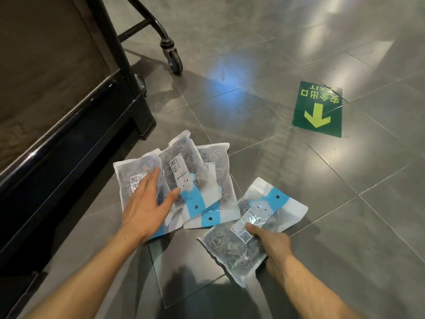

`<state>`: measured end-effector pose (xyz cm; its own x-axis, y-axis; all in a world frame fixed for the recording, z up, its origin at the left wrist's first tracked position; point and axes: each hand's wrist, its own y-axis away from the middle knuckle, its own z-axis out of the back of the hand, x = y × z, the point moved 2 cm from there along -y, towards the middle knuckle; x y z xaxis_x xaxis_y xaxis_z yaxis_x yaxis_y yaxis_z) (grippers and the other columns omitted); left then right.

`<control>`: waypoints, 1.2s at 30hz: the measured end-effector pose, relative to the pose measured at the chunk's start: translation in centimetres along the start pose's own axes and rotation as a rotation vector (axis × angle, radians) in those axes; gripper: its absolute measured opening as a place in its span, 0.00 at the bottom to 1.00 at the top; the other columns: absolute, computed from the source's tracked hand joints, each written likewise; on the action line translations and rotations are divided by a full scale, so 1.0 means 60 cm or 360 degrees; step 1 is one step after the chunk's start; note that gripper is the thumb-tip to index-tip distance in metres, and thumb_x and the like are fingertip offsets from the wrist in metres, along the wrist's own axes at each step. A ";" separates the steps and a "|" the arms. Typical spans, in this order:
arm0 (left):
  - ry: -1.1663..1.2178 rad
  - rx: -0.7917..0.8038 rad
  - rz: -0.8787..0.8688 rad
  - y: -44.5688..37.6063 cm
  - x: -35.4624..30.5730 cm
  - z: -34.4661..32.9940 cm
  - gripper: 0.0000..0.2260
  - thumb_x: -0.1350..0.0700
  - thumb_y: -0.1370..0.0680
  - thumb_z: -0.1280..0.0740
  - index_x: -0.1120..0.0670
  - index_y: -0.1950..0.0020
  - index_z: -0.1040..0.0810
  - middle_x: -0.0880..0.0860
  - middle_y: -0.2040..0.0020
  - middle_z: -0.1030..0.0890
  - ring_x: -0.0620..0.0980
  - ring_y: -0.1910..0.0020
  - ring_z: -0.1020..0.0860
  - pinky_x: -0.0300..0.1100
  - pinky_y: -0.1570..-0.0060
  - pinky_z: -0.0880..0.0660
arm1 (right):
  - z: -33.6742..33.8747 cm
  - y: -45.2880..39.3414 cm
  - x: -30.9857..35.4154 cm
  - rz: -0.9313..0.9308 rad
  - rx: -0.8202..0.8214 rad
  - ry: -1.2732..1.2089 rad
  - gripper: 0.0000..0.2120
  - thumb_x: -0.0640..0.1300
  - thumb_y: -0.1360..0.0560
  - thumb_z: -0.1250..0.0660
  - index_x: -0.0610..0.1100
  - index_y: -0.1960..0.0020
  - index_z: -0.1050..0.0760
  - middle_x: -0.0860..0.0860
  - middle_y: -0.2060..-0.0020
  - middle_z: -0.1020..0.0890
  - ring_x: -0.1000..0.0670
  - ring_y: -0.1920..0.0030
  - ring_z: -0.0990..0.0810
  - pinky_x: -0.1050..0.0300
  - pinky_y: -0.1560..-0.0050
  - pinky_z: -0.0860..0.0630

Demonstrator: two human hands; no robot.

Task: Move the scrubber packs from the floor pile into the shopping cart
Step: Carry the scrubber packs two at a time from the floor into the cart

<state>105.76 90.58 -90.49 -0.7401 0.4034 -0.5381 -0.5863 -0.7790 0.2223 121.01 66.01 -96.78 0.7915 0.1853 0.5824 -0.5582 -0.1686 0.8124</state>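
Three clear scrubber packs with blue-and-white labels overlap in a fan on the grey floor: a left pack point(131, 178), a middle pack point(186, 171) and a right pack point(218, 180). My left hand point(147, 203) lies flat with straight fingers over the left pack, thumb touching the middle one. A fourth pack point(248, 226) sits apart to the right, tilted, and my right hand point(271, 247) grips its lower right edge, thumb on top. The black shopping cart point(76, 125) stands at the left, its basket hidden above the view.
A cart caster wheel point(174, 61) stands on the floor behind the pile. A green exit sticker with a yellow arrow point(318, 111) lies flat on the tiles at the right. Grey floor tiles stretch to the right and behind.
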 end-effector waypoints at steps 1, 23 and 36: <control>0.0076 0.0001 0.0042 -0.003 -0.001 -0.003 0.41 0.29 0.25 0.42 0.43 0.16 0.51 0.48 0.15 0.46 0.54 0.18 0.43 0.64 0.24 0.40 | 0.001 0.000 0.004 -0.0011 0.0022 -0.0011 0.13 0.32 0.30 0.21 0.35 0.47 0.19 0.41 0.60 0.12 0.40 0.62 0.12 0.48 0.59 0.15; 0.0024 0.0128 0.0448 -0.134 -0.047 -0.119 0.40 0.23 0.30 0.35 0.42 0.24 0.32 0.58 0.27 0.36 0.64 0.26 0.38 0.61 0.28 0.37 | 0.056 0.007 0.152 0.0495 0.0299 -0.0184 0.19 0.30 0.29 0.26 0.35 0.38 0.20 0.37 0.47 0.13 0.34 0.45 0.14 0.35 0.37 0.21; 0.1018 0.0387 0.0738 -0.192 -0.088 -0.167 0.60 0.30 0.58 0.17 0.55 0.33 0.31 0.54 0.42 0.18 0.57 0.47 0.16 0.57 0.49 0.16 | 0.058 -0.016 0.150 0.0509 0.0323 -0.0020 0.20 0.33 0.28 0.25 0.37 0.37 0.19 0.40 0.45 0.13 0.38 0.45 0.13 0.41 0.38 0.20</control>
<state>119.71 92.60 -98.36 -0.6370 -0.3418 -0.6910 -0.3765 -0.6441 0.6658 129.54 64.47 -92.41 0.5889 0.0806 0.8041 -0.7179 -0.4048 0.5664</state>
